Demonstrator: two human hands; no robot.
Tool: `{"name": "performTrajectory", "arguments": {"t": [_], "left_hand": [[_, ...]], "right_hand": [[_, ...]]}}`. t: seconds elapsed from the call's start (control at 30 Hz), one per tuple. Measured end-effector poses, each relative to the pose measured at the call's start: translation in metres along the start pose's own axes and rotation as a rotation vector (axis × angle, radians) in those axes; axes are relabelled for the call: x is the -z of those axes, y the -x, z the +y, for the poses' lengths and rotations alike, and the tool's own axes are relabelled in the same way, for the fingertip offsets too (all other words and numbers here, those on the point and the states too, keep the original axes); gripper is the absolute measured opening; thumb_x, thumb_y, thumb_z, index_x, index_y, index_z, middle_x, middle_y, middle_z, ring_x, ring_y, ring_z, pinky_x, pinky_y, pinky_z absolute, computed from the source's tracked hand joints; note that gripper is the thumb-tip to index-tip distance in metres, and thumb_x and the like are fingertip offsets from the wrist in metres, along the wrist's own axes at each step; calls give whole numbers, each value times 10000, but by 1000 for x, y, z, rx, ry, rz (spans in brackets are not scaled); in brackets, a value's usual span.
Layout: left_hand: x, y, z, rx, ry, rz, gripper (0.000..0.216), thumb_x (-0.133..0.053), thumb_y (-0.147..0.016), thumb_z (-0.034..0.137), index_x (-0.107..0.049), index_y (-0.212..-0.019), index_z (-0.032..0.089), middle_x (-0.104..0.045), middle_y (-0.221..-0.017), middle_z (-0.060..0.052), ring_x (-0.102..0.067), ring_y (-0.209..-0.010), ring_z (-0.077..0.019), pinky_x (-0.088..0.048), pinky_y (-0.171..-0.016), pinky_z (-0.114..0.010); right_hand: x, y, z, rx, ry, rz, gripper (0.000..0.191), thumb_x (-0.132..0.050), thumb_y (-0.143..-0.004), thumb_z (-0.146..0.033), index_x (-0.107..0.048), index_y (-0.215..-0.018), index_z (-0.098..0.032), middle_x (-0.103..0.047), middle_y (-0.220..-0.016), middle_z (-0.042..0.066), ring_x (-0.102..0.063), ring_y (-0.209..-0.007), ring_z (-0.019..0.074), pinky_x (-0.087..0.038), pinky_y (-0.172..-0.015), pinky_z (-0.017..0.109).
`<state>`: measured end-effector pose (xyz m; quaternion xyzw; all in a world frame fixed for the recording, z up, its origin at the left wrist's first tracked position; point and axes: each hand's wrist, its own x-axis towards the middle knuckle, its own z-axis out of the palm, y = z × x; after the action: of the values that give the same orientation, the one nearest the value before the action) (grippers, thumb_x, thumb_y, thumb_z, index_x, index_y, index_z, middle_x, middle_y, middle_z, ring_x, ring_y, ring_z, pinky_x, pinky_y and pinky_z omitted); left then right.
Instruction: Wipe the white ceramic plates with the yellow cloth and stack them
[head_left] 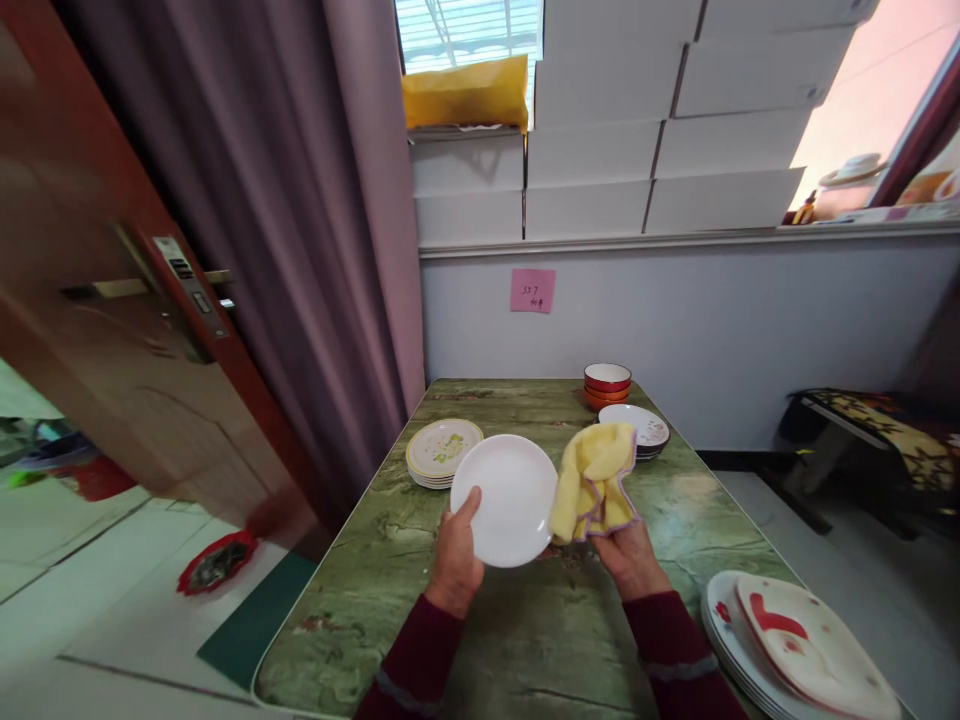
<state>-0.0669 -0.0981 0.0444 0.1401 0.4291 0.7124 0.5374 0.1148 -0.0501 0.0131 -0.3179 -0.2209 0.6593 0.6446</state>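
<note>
My left hand (457, 555) grips a plain white plate (506, 500) by its lower left rim, the thumb lying on its face. The plate is held up over the table, tilted toward me. In my right hand (630, 558) is a yellow cloth (596, 480) with a purple edge, bunched upward, next to the plate's right rim. Part of the right fingers is hidden behind the cloth. Behind the plate on the left sits a stack of cream plates (444, 448) with yellow rims and a flower print. Beyond the cloth lies a stack of white flowered plates (646, 425).
On the green wood-patterned table (360, 580), red and orange bowls (607, 378) are stacked at the far right. Printed plates (810, 640) are piled at the near right corner. A brown door (150, 300) and purple curtain (300, 200) stand left.
</note>
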Motion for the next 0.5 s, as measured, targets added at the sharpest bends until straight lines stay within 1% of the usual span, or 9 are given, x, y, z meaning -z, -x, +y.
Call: {"name": "performTrajectory", "arguments": {"t": [0.07,0.13,0.2,0.23,0.3,0.33,0.4,0.43,0.5], "left_hand": [[-2,2,0,17,6,9,381,-725,-790,194,-656,-1157,120,-765,-1058,-140,-720,-1009,-300,-572,-932,-465],[-3,5,0,32,5,17,394,-739,-774,191,-653,-1149,107,-767,-1041,-150,-722,-1001,-306,-568,-937,-465],[-4,7,3,63,0,-49,395,-747,-764,192,-657,-1137,95,-772,-1010,-156,-719,-1007,-317,-564,-943,-466],[-3,8,6,80,-7,-107,393,-747,-763,194,-662,-1132,90,-773,-997,-158,-715,-1014,-325,-561,-946,-467],[-3,10,13,102,-36,-192,392,-755,-751,188,-672,-1120,86,-777,-971,-157,-711,-1019,-337,-558,-948,-467],[-4,10,16,98,-53,-205,393,-762,-741,183,-676,-1112,83,-778,-957,-157,-712,-1014,-342,-558,-945,-471],[-7,10,20,58,-75,-178,389,-774,-721,179,-682,-1086,80,-781,-930,-152,-714,-1000,-352,-558,-936,-487],[-10,10,20,28,-76,-155,379,-775,-719,184,-686,-1073,82,-781,-927,-150,-712,-1003,-355,-556,-937,-495],[-18,11,16,-39,-43,-104,357,-764,-735,209,-693,-1066,96,-781,-954,-143,-699,-1036,-358,-548,-949,-503]], "right_hand": [[-9,10,1,3,-22,-38,593,-788,-685,-547,-631,-1182,-263,-717,-1168,47,-682,-1031,254,-581,-814,376],[-19,20,2,11,-7,-87,726,-818,-692,-451,-518,-1339,-315,-678,-1257,28,-678,-1047,230,-576,-835,360],[-25,28,2,22,53,-117,851,-861,-649,-345,-451,-1395,-331,-679,-1251,21,-685,-1028,213,-570,-841,342],[-25,30,0,9,88,-134,867,-879,-616,-310,-471,-1382,-301,-698,-1210,33,-693,-1003,216,-570,-838,340],[-22,33,-5,-72,151,-204,792,-889,-586,-303,-556,-1298,-209,-735,-1102,70,-711,-943,239,-573,-825,355],[-20,33,-8,-135,172,-256,739,-886,-590,-314,-589,-1253,-175,-746,-1059,86,-718,-917,252,-577,-818,368],[-16,32,-10,-239,182,-334,662,-872,-618,-329,-617,-1202,-147,-756,-1016,100,-726,-884,266,-585,-802,387],[-17,31,-8,-256,170,-335,633,-867,-628,-327,-624,-1184,-147,-760,-1005,97,-729,-871,265,-590,-793,388],[-22,32,3,-224,114,-260,588,-863,-631,-315,-632,-1150,-162,-766,-985,80,-733,-844,258,-602,-773,386]]}}
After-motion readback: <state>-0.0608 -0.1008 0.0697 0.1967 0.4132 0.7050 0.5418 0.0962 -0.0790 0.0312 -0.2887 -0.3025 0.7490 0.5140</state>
